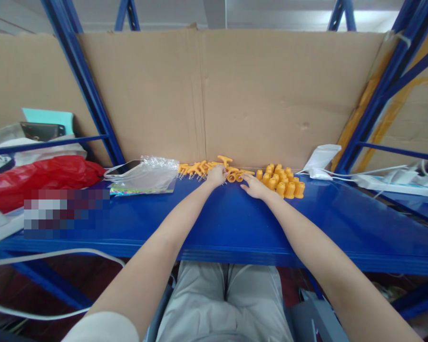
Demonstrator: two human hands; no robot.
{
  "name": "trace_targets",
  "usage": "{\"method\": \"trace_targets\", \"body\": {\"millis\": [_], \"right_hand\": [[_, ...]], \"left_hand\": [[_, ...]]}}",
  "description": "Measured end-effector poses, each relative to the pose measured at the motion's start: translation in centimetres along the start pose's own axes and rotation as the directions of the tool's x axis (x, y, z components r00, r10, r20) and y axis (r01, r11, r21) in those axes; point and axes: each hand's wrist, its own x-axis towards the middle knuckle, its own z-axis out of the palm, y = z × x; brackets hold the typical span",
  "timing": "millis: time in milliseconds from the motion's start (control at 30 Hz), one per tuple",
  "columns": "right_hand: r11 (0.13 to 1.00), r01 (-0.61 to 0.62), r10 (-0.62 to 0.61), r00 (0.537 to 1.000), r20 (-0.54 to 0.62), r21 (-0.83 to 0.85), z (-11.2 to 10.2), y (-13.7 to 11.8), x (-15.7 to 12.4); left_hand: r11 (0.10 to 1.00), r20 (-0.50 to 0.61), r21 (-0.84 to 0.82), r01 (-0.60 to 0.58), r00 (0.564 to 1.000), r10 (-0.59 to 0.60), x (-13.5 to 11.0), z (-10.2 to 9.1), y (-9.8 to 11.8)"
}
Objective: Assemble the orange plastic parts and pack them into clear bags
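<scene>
Orange corkscrews with T-shaped handles and metal spirals lie in a heap near the cardboard wall. At the heap's right end, my left hand is closed, its fingers bent inward; what they grip is hidden. One T-shaped orange handle shows just beyond those fingertips. Between my hands lie orange ring-ended pieces, their openings facing me. My right hand reaches to the right side of these pieces, palm down, fingers apart. Several orange cup-shaped pieces stand grouped just right of that hand.
A clear plastic bag lies left of the corkscrews on the blue shelf. Farther left is a red bag. A white box-shaped item and a power strip with cables are at right. Cardboard closes the back.
</scene>
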Motion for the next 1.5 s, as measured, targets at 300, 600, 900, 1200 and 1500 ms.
{"method": "trace_targets", "body": {"millis": [300, 600, 900, 1200, 1500], "right_hand": [[0.995, -0.086, 0.089, 0.995, 0.048, -0.047, 0.2, -0.7, 0.0], [0.996, -0.084, 0.085, 0.986, -0.146, 0.013, -0.8, -1.2, 0.0], [0.973, -0.101, 0.177, 0.907, -0.382, 0.209, -1.2, -1.0, 0.5], [0.941, 0.076, 0.112, 0.850, -0.514, 0.331, -3.1, -2.3, 0.2], [0.905, 0.253, 0.011, 0.790, -0.613, 0.341, -4.0, -4.2, -0.3]], "left_hand": [[0.980, 0.000, 0.089, -0.176, 0.984, 0.176, -0.8, -0.5, 0.4], [0.956, 0.034, 0.115, -0.271, 0.963, 0.269, -1.1, -0.3, 0.6], [0.925, 0.032, 0.007, -0.381, 0.924, 0.380, -1.2, -0.1, 3.0], [0.894, -0.102, -0.226, -0.386, 0.922, 0.373, 0.6, 1.5, 4.0], [0.882, -0.240, -0.382, -0.276, 0.951, 0.194, 2.1, 1.4, 2.9]]}}
